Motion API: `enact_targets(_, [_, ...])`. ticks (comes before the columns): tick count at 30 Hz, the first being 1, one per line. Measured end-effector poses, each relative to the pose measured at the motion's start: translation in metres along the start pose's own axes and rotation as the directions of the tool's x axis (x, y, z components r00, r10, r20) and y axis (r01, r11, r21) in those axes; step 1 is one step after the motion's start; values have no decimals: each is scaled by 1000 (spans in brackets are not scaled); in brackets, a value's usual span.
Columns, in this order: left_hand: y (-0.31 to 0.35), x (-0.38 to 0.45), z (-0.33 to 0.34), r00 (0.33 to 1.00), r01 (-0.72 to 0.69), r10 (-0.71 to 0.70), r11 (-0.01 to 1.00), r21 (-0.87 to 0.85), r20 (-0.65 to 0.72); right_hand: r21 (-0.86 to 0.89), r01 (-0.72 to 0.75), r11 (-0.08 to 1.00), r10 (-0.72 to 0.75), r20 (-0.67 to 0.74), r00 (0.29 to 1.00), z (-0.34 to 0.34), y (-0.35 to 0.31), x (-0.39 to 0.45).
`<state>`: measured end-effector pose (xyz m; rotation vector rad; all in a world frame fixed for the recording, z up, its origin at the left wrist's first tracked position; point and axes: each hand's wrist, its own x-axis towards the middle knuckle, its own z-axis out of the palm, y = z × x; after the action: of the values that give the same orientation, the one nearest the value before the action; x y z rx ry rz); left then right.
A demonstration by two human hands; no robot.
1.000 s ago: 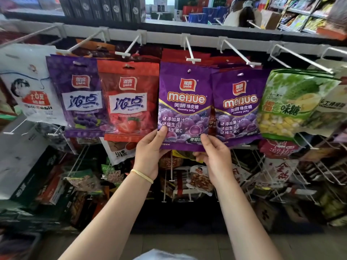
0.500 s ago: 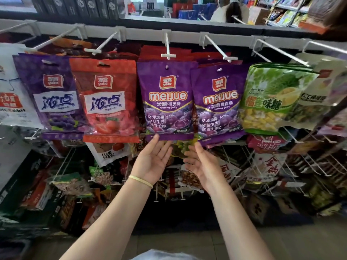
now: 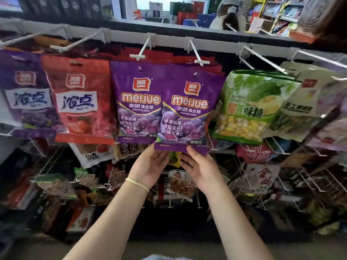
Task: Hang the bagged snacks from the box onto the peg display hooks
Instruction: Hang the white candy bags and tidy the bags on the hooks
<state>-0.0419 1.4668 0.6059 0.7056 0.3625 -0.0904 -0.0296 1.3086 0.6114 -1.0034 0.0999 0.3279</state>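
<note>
Hanging stock, top row of the peg display, entry as follows.

Item in hand: right-hand purple Meijue bag (image 3: 185,109), already threaded by its hole on the peg hook (image 3: 197,53) above it, hanging in front of red bags on the same hook. Left hand (image 3: 150,166) and right hand (image 3: 199,166) both lie under its bottom edge, palms up; left fingertips go behind the bag's lower left corner, right fingertips touch its lower right corner. Grip: both hands loose, fingers nearly straight, supporting or levelling the bag rather than clasping it.

Neighbouring stock, hung: second purple Meijue bag (image 3: 136,104) on the next hook to the left, partly overlapped by the first; red strawberry bag (image 3: 80,102); purple grape bag (image 3: 26,94); green durian candy bag (image 3: 251,106) to the right. Lower rows carry mixed packets, blurred.

Progress, as judged: this bag appears placed, with only straightening left before release. The supply box is not in view, so the count of bags remaining cannot be told. A pale shape (image 3: 155,257) sits at the bottom edge; its nature is unclear. Next step is likely fetching another bag from the box, if any remain.
</note>
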Motion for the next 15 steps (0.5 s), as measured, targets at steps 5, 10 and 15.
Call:
enact_targets(5, [-15,-1,12,999,29,-29,1000,1,43,-125,42,991,-47,-35,998,-10,-9,7])
enact_targets(10, [-27,-9,18,997,64,-68,992,108,33,-186,76,980,-93,-82,992,-25,-15,14])
enact_targets(15, [-22,-8,35,997,-59,54,992,108,52,-254,131,958,-147,-47,988,-31,-23,15])
